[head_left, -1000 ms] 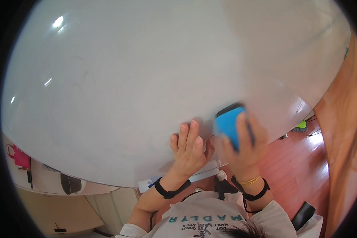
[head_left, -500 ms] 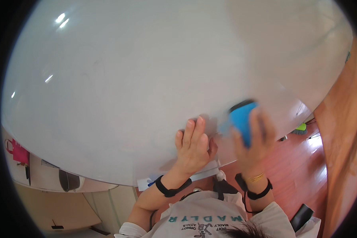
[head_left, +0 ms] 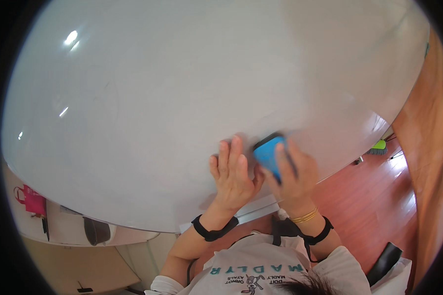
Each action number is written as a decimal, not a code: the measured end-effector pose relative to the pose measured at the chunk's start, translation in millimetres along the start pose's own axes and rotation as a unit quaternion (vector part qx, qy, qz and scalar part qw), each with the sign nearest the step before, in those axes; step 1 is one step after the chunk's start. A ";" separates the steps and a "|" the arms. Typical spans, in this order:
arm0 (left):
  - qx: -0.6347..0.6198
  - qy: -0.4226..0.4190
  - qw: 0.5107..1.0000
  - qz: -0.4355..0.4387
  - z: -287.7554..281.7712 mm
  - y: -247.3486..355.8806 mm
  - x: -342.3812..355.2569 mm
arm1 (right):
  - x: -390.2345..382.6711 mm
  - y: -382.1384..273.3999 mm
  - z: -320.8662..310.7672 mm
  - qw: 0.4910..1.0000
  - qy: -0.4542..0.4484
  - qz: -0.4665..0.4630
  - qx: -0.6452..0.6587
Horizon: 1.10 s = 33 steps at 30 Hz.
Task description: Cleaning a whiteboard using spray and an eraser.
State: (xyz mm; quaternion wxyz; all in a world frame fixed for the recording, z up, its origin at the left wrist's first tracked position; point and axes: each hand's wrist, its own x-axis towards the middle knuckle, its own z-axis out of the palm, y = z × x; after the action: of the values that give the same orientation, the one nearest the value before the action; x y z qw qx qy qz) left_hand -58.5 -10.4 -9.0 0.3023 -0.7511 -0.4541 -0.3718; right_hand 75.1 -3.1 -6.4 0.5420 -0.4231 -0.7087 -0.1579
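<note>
A large glossy whiteboard [head_left: 147, 108] fills most of the head view. My right hand [head_left: 295, 177] is closed round a blue whiteboard eraser [head_left: 269, 153], whose dark felt edge meets the board. Just left of it, my left hand [head_left: 233, 179] lies against the board with its fingers stretched out, holding nothing. The eraser is close to the left hand's thumb, and I cannot tell whether they touch. Faint dark smudges show on the white surface around both hands.
At the lower left, a pink bag [head_left: 34, 200] and a dark cup-like container [head_left: 97, 231] stand on a pale surface. Past the board's right edge are a green-topped brush [head_left: 379, 146], the reddish wood floor [head_left: 364, 206] and a brown curtain-like sheet [head_left: 423, 128].
My right hand has moved left with the eraser, closer to the left hand. My left hand has shifted slightly left. The view has also shifted a little.
</note>
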 end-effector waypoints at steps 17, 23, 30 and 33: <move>0.046 -0.216 0.975 0.022 -4.6 21.6 -29.8 | -74.7 36.3 9.8 0.988 -0.011 0.142 0.066; 0.114 -0.194 0.973 0.051 3.7 18.1 -37.4 | -51.6 24.5 5.5 0.980 0.025 0.188 0.062; 0.134 -0.175 0.974 0.061 11.5 15.2 -40.0 | -46.9 36.8 5.1 0.980 0.040 0.192 0.043; 0.125 -0.158 0.977 0.073 14.2 15.3 -41.0 | -52.9 30.3 1.8 0.989 0.005 0.146 0.034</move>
State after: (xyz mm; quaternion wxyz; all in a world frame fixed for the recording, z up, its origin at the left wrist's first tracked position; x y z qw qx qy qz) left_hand -53.3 -24.1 -52.6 0.3448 -0.7878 -0.4828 -0.1654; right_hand 100.2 -6.5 -61.9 0.5769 -0.5026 -0.6416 -0.0543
